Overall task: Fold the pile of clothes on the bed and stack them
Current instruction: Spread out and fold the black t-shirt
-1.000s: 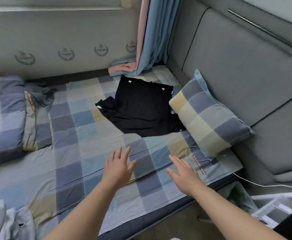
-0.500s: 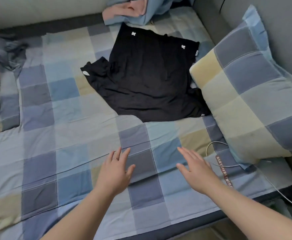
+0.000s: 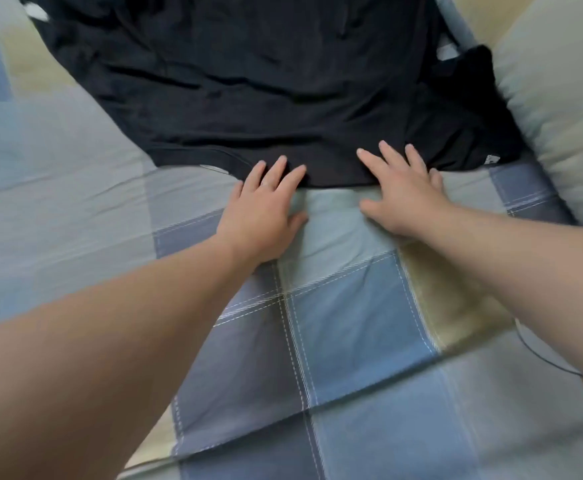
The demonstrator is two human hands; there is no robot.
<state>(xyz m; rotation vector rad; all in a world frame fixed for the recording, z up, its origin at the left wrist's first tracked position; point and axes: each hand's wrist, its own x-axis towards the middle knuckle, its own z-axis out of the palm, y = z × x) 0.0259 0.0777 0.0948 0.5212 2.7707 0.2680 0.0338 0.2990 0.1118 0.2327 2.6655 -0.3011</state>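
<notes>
A black garment [image 3: 248, 81] lies spread and wrinkled across the upper part of the checked bedsheet [image 3: 352, 323]. My left hand [image 3: 262, 209] lies flat with straight fingers, its fingertips touching the garment's near edge. My right hand [image 3: 404, 192] is also flat, its fingers reaching over the same near edge a little to the right. Neither hand grips the cloth. A small white label [image 3: 492, 159] shows at the garment's right corner.
A checked pillow [image 3: 567, 81] lies against the garment's right side. A thin dark cable [image 3: 539, 355] runs over the sheet at the lower right, under my right forearm.
Both hands have moved forward from the bare sheet to the near edge of the black garment. The view has closed in, so the curtain, wall and left bedding are out of frame.
</notes>
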